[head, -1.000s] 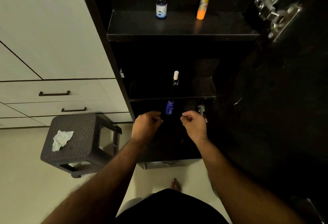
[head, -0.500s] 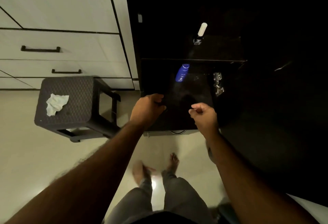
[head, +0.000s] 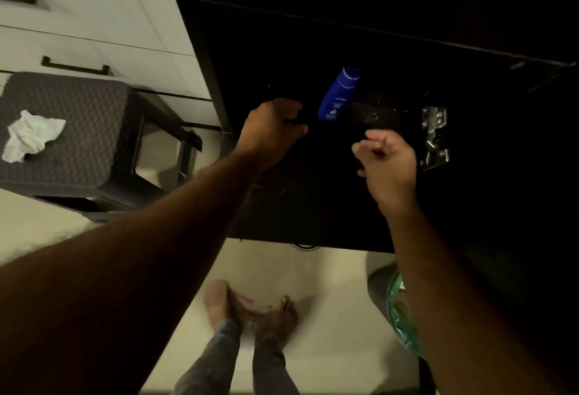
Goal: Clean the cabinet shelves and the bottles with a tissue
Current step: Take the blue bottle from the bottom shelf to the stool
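Dark cabinet (head: 313, 200), door open, interior nearly black; lowest shelf holds one blue bottle (head: 337, 95) w/ white lettering, standing near shelf middle, cap end toward back. No other contents discernible in the dark lower compartment. Left hand (head: 269, 131) reaching in just left of bottle, fingers curled around something dark — can't tell what, or whether anything's held at all; not touching bottle as far as visible. Right hand (head: 387, 159) near shelf front, right of bottle, fingers curled into loose fist, nothing visible in it. Metal hinge (head: 434, 136) just beside right hand, on cabinet's right side. Tissue (head: 29, 136) crumpled, white, lying on top of dark woven-pattern stool (head: 94, 131), well left of cabinet and apart from both hands. Stool stands on pale floor (head: 329, 300) in front of white drawers (head: 94, 28) w/ black bar handles. Bare feet on floor below, blurred. Green-tinted plastic bag (head: 399, 316) at lower right, partly hidden behind right forearm; contents not clear.
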Demonstrator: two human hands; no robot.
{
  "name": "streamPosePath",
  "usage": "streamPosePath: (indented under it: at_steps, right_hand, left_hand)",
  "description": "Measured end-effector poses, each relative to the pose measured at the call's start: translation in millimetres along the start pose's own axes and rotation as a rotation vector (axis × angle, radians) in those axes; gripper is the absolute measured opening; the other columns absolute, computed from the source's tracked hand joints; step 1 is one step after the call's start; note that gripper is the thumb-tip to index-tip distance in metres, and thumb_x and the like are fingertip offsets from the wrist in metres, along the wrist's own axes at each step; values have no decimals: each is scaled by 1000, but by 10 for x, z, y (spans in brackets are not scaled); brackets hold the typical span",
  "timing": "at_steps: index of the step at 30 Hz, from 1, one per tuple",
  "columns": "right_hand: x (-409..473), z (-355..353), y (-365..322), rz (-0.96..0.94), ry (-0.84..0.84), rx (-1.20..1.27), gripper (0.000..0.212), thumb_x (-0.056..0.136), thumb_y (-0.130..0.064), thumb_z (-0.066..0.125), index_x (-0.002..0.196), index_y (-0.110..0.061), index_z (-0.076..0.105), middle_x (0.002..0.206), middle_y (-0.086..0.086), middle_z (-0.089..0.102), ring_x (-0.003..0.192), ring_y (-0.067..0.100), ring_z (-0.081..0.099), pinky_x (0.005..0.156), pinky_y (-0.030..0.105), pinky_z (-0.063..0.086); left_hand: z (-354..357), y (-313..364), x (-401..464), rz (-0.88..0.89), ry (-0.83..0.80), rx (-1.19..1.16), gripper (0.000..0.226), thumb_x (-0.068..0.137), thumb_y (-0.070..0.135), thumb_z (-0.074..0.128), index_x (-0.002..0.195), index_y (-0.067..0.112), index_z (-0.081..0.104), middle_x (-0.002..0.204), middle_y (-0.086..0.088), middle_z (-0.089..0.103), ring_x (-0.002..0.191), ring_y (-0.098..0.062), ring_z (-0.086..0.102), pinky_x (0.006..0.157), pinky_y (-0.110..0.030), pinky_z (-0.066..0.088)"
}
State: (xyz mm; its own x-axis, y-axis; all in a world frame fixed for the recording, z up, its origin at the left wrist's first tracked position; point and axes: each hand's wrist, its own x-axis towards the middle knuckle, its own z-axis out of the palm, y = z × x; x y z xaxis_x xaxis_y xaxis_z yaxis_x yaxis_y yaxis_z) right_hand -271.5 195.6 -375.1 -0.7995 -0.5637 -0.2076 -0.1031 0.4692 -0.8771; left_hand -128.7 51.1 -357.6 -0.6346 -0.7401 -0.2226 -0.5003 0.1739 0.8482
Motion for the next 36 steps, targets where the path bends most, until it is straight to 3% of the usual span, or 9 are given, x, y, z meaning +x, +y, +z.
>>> streamPosePath:
  at_steps: [7, 14, 17, 21, 23, 25, 28, 31, 36]
  right_hand:
    - [682, 268, -27, -119, -84, -89, 45, 94, -15, 62, 136, -21, 49, 128, -2, 58, 109, 9, 59, 92, 34, 54]
    - [688, 447, -37, -214, -80, -41, 12, 95, -22, 60, 107, -25, 60, 101, -8, 67, 89, 1, 62, 78, 26, 50]
    - [506, 371, -14, -160, -94, 18, 10, 96, -25, 58, 103, -32, 59, 97, -14, 65, 89, -3, 61, 80, 28, 54]
    - [224, 290, 21, -27, -126, 121, 24, 94, -25, 61, 118, -25, 61, 104, -9, 68, 93, 5, 66, 68, 25, 53]
    - [85, 267, 60, 8, -151, 161, 25, 92, -23, 65, 116, -22, 64, 104, -2, 71, 92, 14, 69, 63, 27, 52]
    - [-77, 257, 78, 50, -191, 191, 24, 90, -22, 68, 114, -21, 66, 100, 2, 73, 89, 18, 71, 61, 28, 52]
    - [-342, 274, 96, 93, -276, 201, 15, 90, -19, 67, 103, -27, 67, 94, -2, 73, 84, 15, 71, 60, 27, 53]
    - [-609, 361, 92, 132, -345, 220, 14, 92, -14, 65, 95, -28, 65, 89, -6, 71, 77, 10, 69, 54, 21, 52]
    - [-942, 620, 14, 181, -436, 188, 19, 94, -13, 62, 112, -16, 63, 95, 1, 69, 77, 10, 66, 52, 22, 52]
  left_hand:
    - [390, 15, 561, 27, 84, -27, 55, 90, 15, 65, 140, 18, 45, 143, -2, 48, 126, -14, 50, 106, -32, 43]
    - [573, 21, 656, -14, 142, -193, 38, 94, 18, 59, 132, 14, 54, 129, -3, 60, 116, -16, 58, 100, -42, 49]
    - [613, 22, 459, -17, 143, -223, 38, 94, 19, 59, 131, 14, 54, 129, -3, 61, 116, -13, 58, 101, -38, 48]
    - [574, -70, 109, -57, 100, -271, 34, 94, 19, 58, 128, 14, 56, 125, -2, 63, 111, -13, 61, 97, -37, 51]
    - [524, -114, -56, -105, 66, -353, 30, 93, 19, 60, 123, 16, 60, 118, -1, 66, 104, -14, 65, 91, -41, 54]
    - [451, -150, -265, -151, 27, -418, 26, 93, 19, 60, 119, 19, 60, 107, 5, 66, 95, -10, 66, 78, -33, 58]
    - [316, -204, -613, -216, -13, -483, 24, 94, 17, 58, 118, 18, 60, 97, 10, 65, 82, -4, 67, 61, -18, 54]
    - [184, -319, -900, -293, -38, -536, 18, 93, 16, 58, 111, 18, 62, 97, 5, 67, 75, -1, 69, 59, -18, 54]
    - [-98, -485, -1234, -396, -1, -556, 20, 93, 15, 59, 113, 15, 62, 96, 1, 68, 78, -8, 69, 58, -20, 55]
